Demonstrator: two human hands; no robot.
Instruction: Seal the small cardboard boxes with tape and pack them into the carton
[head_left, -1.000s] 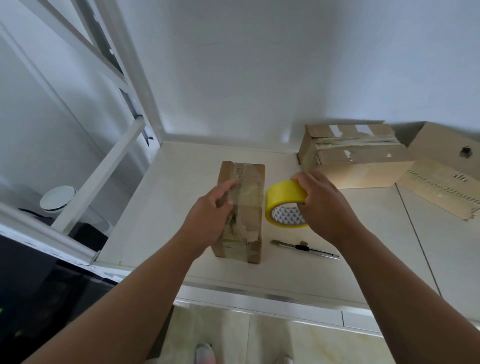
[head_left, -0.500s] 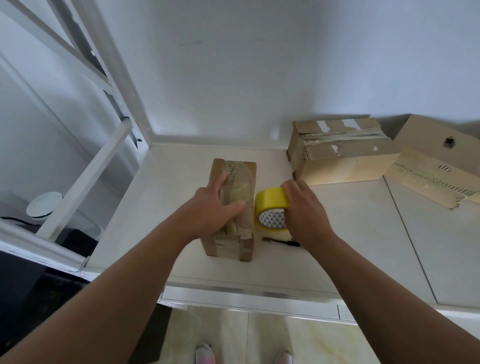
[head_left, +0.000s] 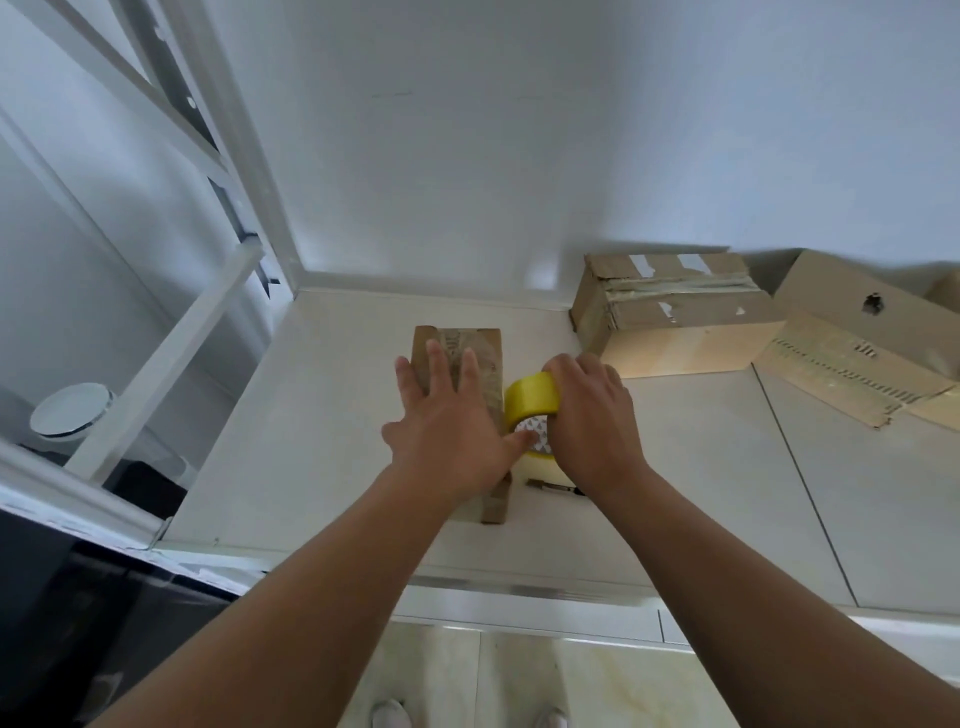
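Small cardboard box (head_left: 483, 348) lies lengthwise on tabletop (head_left: 337, 415), left of centre. Left hand (head_left: 447, 421) presses flat on its top, fingers straight and spread. Right hand (head_left: 592, 415) is curled round yellow tape roll (head_left: 530, 402), which sits just beside the box's right edge. Cutter (head_left: 550, 487) is partly hidden under the right wrist. Second taped box (head_left: 675, 322) at rear right.

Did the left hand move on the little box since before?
Yes. The left hand slid across the small box toward its far end, fingers now flat on top.

surface: white counter (head_left: 332, 467) | centre: small cardboard box (head_left: 483, 353) | lower right of it: utility knife (head_left: 553, 487) | upper right: taped cardboard box (head_left: 675, 332) | far right: brown carton (head_left: 852, 358)
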